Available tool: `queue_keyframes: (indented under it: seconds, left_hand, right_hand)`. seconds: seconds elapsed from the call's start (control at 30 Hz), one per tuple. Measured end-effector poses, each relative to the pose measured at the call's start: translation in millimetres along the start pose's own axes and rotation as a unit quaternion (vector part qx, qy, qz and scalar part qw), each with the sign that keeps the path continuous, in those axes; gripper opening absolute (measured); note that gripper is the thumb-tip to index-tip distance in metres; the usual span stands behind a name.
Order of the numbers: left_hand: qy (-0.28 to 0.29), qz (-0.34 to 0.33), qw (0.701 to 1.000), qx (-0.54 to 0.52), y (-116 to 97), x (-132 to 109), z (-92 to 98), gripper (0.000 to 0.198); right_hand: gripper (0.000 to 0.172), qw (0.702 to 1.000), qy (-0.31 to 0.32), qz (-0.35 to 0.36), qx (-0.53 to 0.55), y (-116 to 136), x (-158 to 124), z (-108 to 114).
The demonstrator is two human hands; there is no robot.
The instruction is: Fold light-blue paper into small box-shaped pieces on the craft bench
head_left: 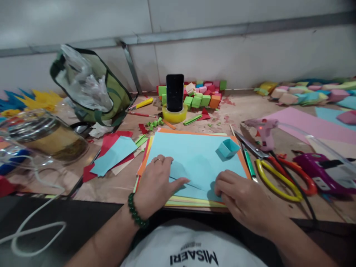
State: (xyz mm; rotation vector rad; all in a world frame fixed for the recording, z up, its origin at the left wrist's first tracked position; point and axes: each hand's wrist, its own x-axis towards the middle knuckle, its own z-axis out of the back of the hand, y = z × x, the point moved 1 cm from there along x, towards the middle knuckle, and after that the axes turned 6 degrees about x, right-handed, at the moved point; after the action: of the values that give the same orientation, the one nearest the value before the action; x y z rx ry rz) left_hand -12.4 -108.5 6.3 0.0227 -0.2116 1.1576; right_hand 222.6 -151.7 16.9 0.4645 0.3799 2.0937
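A light-blue sheet of paper [189,148] lies on top of a stack of coloured sheets at the table's front edge. Across its near part runs a fold or cut edge, with a blue paper strip [191,193] below it. My left hand [157,178] rests on the left side of the sheet, fingers stretched and thumb pointing right along that edge. At the strip's right end my right hand [236,189] is closed, fingertips curled against the paper; anything inside them is hidden. A small folded blue paper box [228,148] sits at the sheet's upper right.
To the right lie scissors [275,167], a green cutter [249,163], a pink glue gun [264,131] and a purple device [319,168]. Behind, a phone [175,92] stands in a yellow tape roll [174,113]. Paper scraps [114,154], a jar [47,137] and a bag [91,85] are left.
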Motion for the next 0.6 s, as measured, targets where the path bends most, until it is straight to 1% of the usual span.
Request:
queue_keyframes:
  seconds: [0.07, 0.13, 0.23, 0.27, 0.33, 0.37, 0.4, 0.47, 0.5, 0.6]
  left_hand:
    - [0.043, 0.005, 0.999, -0.025, -7.1, 5.3, -1.3, 0.053]
    - [0.073, 0.018, 0.995, -0.065, -9.5, 6.5, -0.7, 0.044]
    - [0.089, 0.021, 0.988, -0.126, -9.0, 4.7, 2.7, 0.016]
    - [0.089, 0.016, 0.985, -0.15, -8.9, 3.8, 4.2, 0.01]
    - [0.091, 0.004, 0.974, -0.207, -9.5, 2.0, 7.7, 0.013]
    - [0.097, -0.002, 0.967, -0.236, -10.0, 1.2, 9.6, 0.016]
    - [0.105, -0.008, 0.959, -0.262, -10.4, 0.4, 11.5, 0.02]
    - [0.116, -0.021, 0.946, -0.303, -11.1, -0.9, 15.5, 0.027]
    - [0.12, -0.022, 0.939, -0.323, -11.1, -1.4, 17.4, 0.031]
    - [0.152, -0.001, 0.908, -0.391, -9.5, -2.4, 21.4, 0.041]
  right_hand:
    - [0.02, 1.0, -0.014, -0.017, -0.016, 0.3, 4.6, -3.6]
    - [0.017, 0.998, -0.04, -0.039, -0.025, -2.0, 8.2, -7.3]
    - [0.037, 0.994, -0.081, -0.077, -0.011, -7.8, 13.0, -10.7]
    - [0.043, 0.991, -0.094, -0.091, 0.007, -9.2, 14.6, -10.8]
    - [0.051, 0.984, -0.115, -0.122, 0.067, -9.9, 18.0, -9.1]
    - [0.051, 0.978, -0.123, -0.137, 0.102, -9.1, 19.9, -7.4]
    - [0.046, 0.971, -0.127, -0.149, 0.135, -7.5, 21.9, -5.4]
    - [0.03, 0.961, -0.129, -0.159, 0.186, -3.0, 25.8, -0.8]
    - [0.028, 0.957, -0.129, -0.159, 0.205, -0.6, 27.5, 1.3]
    - [0.041, 0.939, -0.119, -0.171, 0.273, 3.6, 30.1, 4.5]
